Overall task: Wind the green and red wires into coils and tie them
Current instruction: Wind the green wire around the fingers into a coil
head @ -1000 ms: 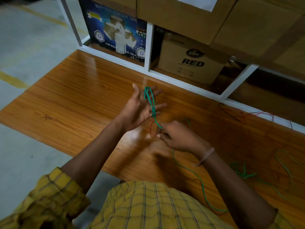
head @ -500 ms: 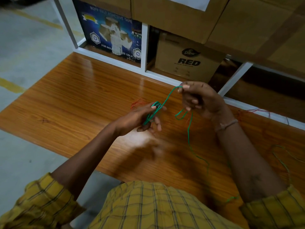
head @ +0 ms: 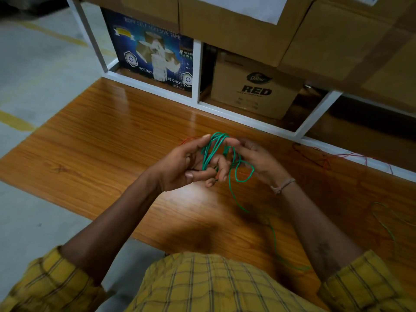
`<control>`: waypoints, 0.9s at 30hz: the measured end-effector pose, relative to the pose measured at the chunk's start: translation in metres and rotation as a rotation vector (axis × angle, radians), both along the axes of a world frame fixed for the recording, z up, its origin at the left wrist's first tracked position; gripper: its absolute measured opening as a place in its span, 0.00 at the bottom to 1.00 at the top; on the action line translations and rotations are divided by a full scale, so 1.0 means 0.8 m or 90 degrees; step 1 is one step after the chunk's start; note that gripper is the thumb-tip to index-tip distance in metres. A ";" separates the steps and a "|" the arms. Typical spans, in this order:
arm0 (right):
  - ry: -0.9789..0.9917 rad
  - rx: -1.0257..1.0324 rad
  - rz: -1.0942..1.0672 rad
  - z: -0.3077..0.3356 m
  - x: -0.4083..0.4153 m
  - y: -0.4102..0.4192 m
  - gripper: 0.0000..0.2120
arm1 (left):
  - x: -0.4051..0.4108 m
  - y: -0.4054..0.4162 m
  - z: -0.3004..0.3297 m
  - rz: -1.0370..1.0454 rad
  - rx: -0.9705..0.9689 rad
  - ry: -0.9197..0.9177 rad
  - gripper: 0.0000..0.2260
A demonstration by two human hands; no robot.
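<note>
L grip [head: 180,165] holds green wire [head: 209,152] loops; R grip [head: 254,158] pinches it.

The scene is dim and warm-toned, with grain in the dark corners. Soft glare streaks lie on the wooden table [head: 94,140] beyond the fingertips, and a pale bright patch sits just below the fingers [head: 216,174]. Blurred shadows of the arms fall on the wood nearer the body. Shelf frame [head: 195,73] lines bow with wide-angle distortion; the fingers are slightly motion-blurred
</note>
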State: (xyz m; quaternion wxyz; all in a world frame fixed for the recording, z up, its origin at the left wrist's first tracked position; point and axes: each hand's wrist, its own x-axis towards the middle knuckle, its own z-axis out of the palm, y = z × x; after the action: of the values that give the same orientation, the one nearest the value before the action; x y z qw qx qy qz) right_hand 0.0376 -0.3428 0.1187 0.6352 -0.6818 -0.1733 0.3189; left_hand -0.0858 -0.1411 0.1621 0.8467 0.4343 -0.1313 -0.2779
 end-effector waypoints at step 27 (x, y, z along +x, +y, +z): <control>-0.081 -0.143 0.043 0.051 -0.060 -0.010 0.15 | 0.054 -0.001 -0.074 0.340 0.576 -0.160 0.23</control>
State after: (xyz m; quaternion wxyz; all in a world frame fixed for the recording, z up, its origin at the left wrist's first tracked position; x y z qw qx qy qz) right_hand -0.0101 -0.3507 0.1593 0.5311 -0.7614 -0.1993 0.3137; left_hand -0.0427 -0.1419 0.1032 0.5938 0.8040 0.0159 -0.0275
